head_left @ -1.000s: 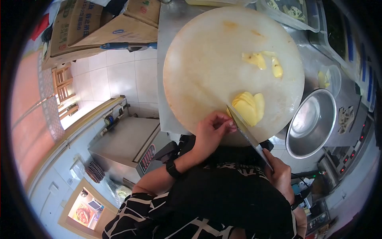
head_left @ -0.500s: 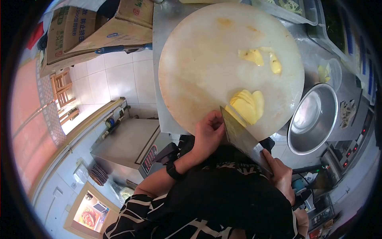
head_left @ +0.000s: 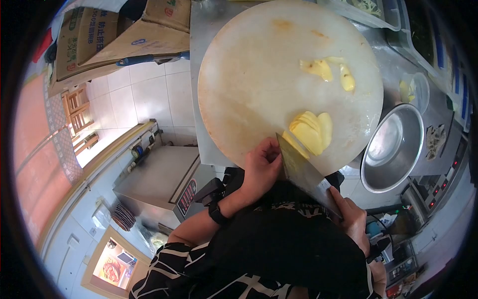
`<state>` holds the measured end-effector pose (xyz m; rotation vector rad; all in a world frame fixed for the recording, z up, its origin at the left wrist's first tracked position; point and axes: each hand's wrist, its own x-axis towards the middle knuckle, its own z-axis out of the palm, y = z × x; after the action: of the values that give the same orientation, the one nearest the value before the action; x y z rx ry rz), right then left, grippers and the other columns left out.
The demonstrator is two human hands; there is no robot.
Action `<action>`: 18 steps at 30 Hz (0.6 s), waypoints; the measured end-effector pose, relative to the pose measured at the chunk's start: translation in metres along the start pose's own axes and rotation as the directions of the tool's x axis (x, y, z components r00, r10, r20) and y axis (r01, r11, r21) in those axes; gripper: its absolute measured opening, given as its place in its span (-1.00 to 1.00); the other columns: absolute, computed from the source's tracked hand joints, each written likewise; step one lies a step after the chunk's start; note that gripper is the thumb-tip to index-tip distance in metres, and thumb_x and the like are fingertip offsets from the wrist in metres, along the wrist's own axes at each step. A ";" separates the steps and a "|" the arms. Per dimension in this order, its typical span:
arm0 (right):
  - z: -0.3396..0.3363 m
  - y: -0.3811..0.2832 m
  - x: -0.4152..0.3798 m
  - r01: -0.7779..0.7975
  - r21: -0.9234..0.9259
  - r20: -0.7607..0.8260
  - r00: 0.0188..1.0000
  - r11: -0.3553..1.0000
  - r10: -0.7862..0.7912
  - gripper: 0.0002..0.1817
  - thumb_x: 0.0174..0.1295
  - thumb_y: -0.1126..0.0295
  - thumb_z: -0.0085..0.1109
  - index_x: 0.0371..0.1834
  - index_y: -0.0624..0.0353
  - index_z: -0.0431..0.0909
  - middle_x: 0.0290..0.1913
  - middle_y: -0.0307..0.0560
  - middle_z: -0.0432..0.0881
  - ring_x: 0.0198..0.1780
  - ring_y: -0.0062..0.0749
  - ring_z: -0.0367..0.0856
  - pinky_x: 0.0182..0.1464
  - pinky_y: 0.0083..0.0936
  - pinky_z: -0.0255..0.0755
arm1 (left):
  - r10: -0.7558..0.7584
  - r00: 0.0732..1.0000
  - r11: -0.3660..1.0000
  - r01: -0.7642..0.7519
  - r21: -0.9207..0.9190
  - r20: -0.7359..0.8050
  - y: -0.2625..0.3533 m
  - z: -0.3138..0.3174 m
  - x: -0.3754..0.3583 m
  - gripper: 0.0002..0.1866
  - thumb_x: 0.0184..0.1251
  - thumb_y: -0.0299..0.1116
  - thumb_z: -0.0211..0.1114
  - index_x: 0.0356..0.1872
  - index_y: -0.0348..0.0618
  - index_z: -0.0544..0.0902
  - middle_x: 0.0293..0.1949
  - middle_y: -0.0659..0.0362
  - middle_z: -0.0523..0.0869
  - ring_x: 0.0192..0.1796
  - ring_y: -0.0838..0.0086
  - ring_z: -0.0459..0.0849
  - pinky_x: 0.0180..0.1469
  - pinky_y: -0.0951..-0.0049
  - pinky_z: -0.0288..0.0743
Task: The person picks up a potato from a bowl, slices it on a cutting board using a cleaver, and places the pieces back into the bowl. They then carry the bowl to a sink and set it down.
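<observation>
My right hand (head_left: 352,219) is closed round the handle of a cleaver (head_left: 304,172), whose broad blade slants across the near edge of the round cutting board (head_left: 239,65). Against the blade's left side, my left hand (head_left: 263,162) rests with curled fingers; whatever they press on is hidden. On the blade's other side lies a fan of yellow slices (head_left: 309,132), which look like ginger, with one narrow slice (head_left: 295,144) close along the blade. Farther up the board sit knobbly yellow pieces (head_left: 318,69) and a small rounded one (head_left: 347,79).
A steel bowl (head_left: 392,149) stands right of the board, beside a clear tub (head_left: 417,92) with yellow bits. Plastic containers (head_left: 371,12) line the back right. Cardboard boxes (head_left: 134,37) and a steel appliance (head_left: 157,172) are at the left.
The view has shifted very slightly. Both hands, the cleaver and the slices keep almost the same places.
</observation>
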<state>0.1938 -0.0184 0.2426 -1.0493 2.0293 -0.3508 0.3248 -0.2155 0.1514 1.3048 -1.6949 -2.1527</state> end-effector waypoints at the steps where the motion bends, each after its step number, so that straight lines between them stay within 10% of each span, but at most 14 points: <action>1: 0.001 0.000 0.000 0.000 0.000 0.001 1.000 1.000 0.000 -0.05 -0.43 0.65 0.28 0.28 0.00 0.34 -0.52 -0.10 0.46 -0.54 -0.25 0.53 -0.53 -0.38 0.43 | 0.005 1.000 1.000 -0.005 -0.017 -0.010 -0.002 0.001 0.000 -0.93 0.23 -0.60 0.17 -0.27 -0.31 0.51 -0.40 0.26 0.66 -0.31 0.73 0.60 -0.29 0.68 0.47; 18: -0.012 -0.025 0.016 -0.224 0.063 0.144 0.966 0.973 0.213 -0.44 -0.03 0.58 0.22 0.16 0.16 0.44 -0.31 0.18 0.61 -0.30 0.00 0.64 -0.25 -0.34 0.49 | 0.042 0.997 0.999 -0.042 -0.007 -0.058 0.000 0.002 -0.001 -0.89 0.19 -0.67 0.15 -0.33 -0.27 0.42 -0.45 0.27 0.58 -0.32 0.74 0.56 -0.33 0.67 0.44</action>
<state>0.1928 -0.0479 0.2557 -0.7704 1.9680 -0.2341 0.3242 -0.2126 0.1518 1.3043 -1.6744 -2.0764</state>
